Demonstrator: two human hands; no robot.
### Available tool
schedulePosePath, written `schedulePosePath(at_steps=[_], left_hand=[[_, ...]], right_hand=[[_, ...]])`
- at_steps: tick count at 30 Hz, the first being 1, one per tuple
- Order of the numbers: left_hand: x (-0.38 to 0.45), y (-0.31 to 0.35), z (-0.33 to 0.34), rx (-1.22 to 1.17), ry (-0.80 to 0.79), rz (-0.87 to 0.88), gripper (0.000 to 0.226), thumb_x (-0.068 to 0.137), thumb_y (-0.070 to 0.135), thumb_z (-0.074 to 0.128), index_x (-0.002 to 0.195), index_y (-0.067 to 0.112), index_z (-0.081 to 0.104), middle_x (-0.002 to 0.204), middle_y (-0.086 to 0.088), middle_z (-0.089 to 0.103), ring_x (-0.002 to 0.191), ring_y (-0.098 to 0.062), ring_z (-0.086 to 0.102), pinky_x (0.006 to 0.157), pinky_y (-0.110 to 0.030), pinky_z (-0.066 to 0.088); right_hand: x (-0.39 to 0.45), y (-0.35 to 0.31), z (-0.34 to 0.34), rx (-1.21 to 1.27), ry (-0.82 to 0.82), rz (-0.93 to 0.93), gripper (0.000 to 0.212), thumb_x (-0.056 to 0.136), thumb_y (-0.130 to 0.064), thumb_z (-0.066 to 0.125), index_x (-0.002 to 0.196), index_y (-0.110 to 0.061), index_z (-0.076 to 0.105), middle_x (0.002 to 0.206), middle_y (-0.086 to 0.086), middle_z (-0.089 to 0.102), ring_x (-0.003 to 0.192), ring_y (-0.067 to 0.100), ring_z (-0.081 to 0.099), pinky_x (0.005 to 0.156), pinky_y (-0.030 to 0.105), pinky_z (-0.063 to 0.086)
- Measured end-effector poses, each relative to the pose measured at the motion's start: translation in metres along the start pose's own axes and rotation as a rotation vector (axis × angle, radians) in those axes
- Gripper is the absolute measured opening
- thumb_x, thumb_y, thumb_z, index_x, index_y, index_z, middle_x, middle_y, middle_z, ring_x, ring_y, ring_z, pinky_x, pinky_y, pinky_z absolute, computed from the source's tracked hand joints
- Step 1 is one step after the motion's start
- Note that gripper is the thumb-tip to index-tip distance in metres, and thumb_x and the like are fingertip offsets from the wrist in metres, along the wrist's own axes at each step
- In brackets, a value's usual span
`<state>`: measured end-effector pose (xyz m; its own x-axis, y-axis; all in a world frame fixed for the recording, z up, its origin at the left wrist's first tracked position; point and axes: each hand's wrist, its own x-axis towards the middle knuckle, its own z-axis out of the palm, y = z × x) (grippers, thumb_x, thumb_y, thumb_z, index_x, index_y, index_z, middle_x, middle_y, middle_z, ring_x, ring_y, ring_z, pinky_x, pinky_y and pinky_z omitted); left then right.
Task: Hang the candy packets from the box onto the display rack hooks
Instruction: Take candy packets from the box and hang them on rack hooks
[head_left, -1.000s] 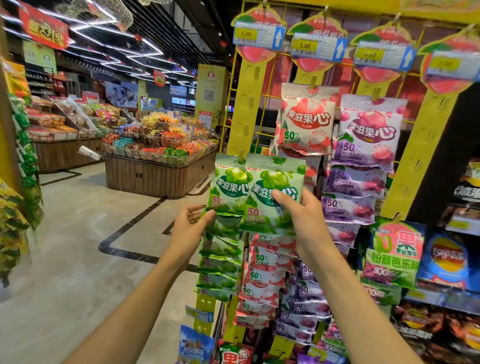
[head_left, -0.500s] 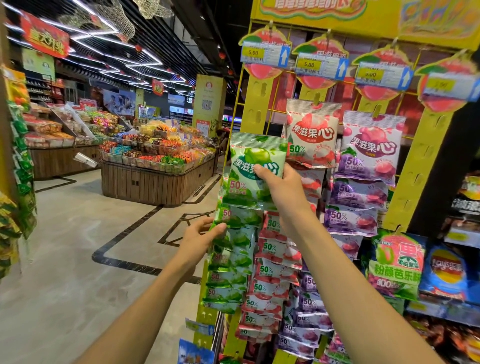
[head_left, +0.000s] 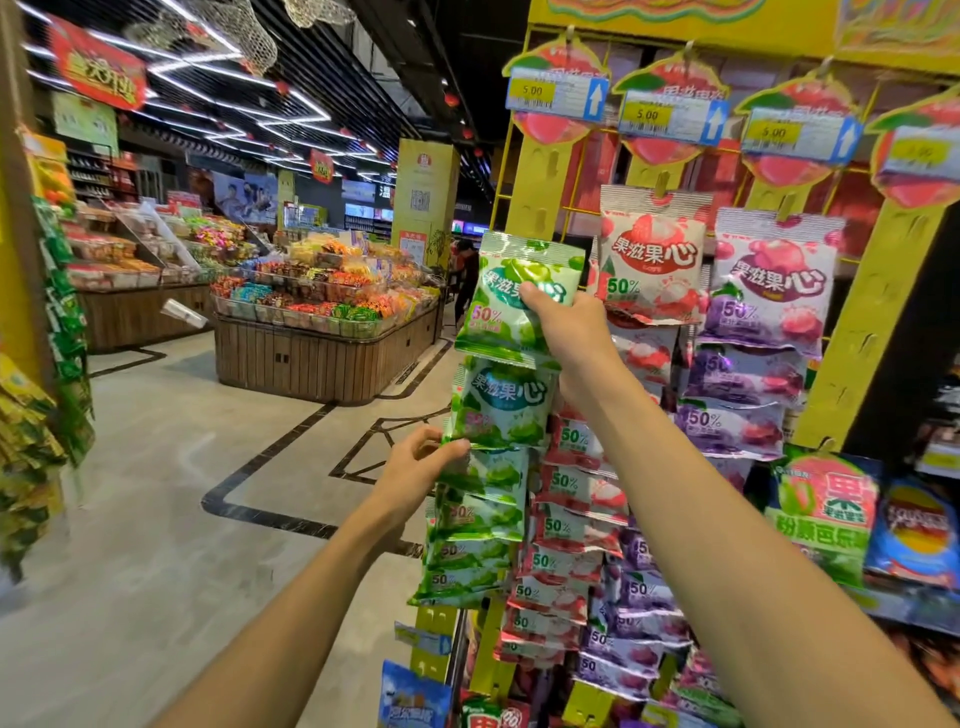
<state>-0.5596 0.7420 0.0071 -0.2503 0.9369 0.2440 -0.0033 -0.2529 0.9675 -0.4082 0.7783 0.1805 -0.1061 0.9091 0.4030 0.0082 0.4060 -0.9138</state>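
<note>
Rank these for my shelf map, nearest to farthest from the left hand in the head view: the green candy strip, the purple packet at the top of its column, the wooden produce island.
1. Green candy strip: pinched by the left hand.
2. Purple packet: up and right, on the rack.
3. Wooden produce island: across the aisle, left and behind.

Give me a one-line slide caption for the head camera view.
Right hand lifts the top green candy packet toward the yellow display rack while the left hand pinches the strip lower down.
</note>
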Motion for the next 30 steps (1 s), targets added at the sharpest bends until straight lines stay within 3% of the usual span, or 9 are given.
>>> schedulePosePath(at_steps=[3,8,11,12,14,16,21,26,30], left_hand=[[-0.003,0.002,0.000,-0.018,-0.018,-0.016,0.012,0.096,0.023,0.067,0.100,0.012,0.064,0.097,-0.005,0.072,0.084,-0.010,0.071,0.078,-0.030,0.047],[-0.006,0.004,-0.001,-0.003,-0.032,-0.024,0.012,0.098,0.021,0.064,0.103,0.010,0.061,0.099,-0.007,0.071,0.085,-0.011,0.070,0.079,-0.032,0.046],[-0.005,0.004,-0.003,-0.008,-0.028,-0.043,0.007,0.099,0.020,0.062,0.099,0.014,0.060,0.100,-0.006,0.070,0.090,-0.016,0.067,0.078,-0.033,0.046],[-0.006,0.004,-0.003,-0.006,-0.025,-0.046,0.006,0.100,0.021,0.061,0.099,0.015,0.059,0.100,-0.005,0.070,0.092,-0.017,0.067,0.078,-0.033,0.045],[-0.007,0.005,-0.003,-0.001,-0.022,-0.046,0.006,0.100,0.021,0.061,0.098,0.016,0.059,0.099,-0.004,0.070,0.092,-0.016,0.066,0.076,-0.033,0.044],[-0.007,0.005,-0.002,-0.004,-0.019,-0.048,0.006,0.101,0.022,0.060,0.099,0.016,0.059,0.101,-0.005,0.070,0.093,-0.016,0.065,0.077,-0.034,0.044],[-0.010,0.004,-0.001,-0.012,-0.014,-0.050,0.013,0.100,0.026,0.061,0.105,0.014,0.060,0.103,-0.004,0.070,0.093,-0.013,0.066,0.079,-0.032,0.046],[-0.011,0.002,0.000,-0.021,0.002,-0.055,0.013,0.098,0.031,0.064,0.103,0.019,0.064,0.102,-0.001,0.073,0.097,-0.012,0.067,0.080,-0.035,0.045],[-0.012,-0.002,0.004,-0.041,0.023,-0.062,0.014,0.099,0.035,0.062,0.104,0.022,0.065,0.105,-0.001,0.072,0.100,-0.012,0.066,0.081,-0.035,0.044]], right_hand=[[-0.001,0.000,0.002,-0.012,0.005,0.026,0.065,0.091,-0.044,0.070,0.135,0.001,0.053,0.121,0.011,0.063,0.108,0.026,0.060,0.080,0.036,0.042],[-0.001,0.009,0.002,-0.029,-0.033,0.083,0.076,0.088,-0.047,0.072,0.140,0.002,0.047,0.137,0.016,0.056,0.121,0.033,0.056,0.081,0.037,0.042],[-0.002,0.014,-0.001,-0.063,-0.035,0.117,0.054,0.092,-0.043,0.070,0.123,-0.001,0.056,0.111,0.008,0.061,0.098,0.023,0.058,0.077,0.036,0.041],[-0.004,0.015,-0.002,-0.074,-0.042,0.127,0.038,0.094,-0.040,0.069,0.109,-0.007,0.058,0.097,0.004,0.057,0.086,0.018,0.054,0.075,0.036,0.039],[-0.007,0.021,-0.004,-0.093,-0.050,0.130,0.028,0.095,-0.038,0.068,0.100,-0.012,0.060,0.086,0.003,0.051,0.075,0.017,0.048,0.068,0.036,0.037],[-0.009,0.027,-0.004,-0.122,-0.037,0.102,0.042,0.092,-0.043,0.070,0.105,-0.004,0.063,0.090,0.005,0.055,0.080,0.021,0.053,0.067,0.035,0.039],[-0.023,0.037,-0.004,-0.337,0.045,-0.051,0.052,0.082,-0.060,0.068,0.108,-0.016,0.062,0.103,0.002,0.067,0.097,0.026,0.064,0.081,0.044,0.053],[-0.032,0.047,-0.012,-0.501,0.053,-0.149,0.049,0.090,-0.055,0.066,0.113,-0.013,0.056,0.102,0.002,0.063,0.100,0.026,0.058,0.070,0.035,0.048],[-0.043,0.058,-0.015,-0.603,0.067,-0.215,0.053,0.091,-0.056,0.062,0.120,-0.013,0.054,0.103,0.005,0.067,0.098,0.029,0.062,0.079,0.043,0.053]])
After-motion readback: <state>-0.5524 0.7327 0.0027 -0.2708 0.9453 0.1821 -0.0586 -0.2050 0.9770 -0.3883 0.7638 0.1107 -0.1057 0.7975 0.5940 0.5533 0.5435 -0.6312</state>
